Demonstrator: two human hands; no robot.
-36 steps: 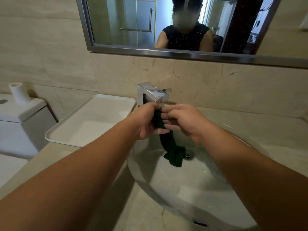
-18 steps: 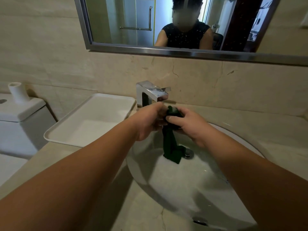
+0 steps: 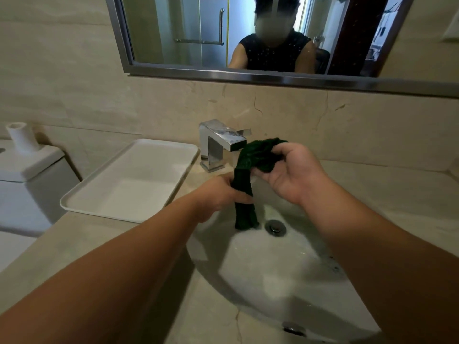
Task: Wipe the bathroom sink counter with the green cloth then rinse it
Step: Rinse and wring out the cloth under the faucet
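cloth (image 3: 244, 180): hung upright, twisted, over the sink's (image 3: 273, 269) far edge
left hand (image 3: 216, 194): gripped its middle
right hand (image 3: 293, 175): pinched its top

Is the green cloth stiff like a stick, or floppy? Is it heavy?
Probably floppy: the green cloth bends over between the right hand and the left hand, and its end hangs limp into the sink. It looks twisted like a rope, so it is likely wet and heavy for its size.
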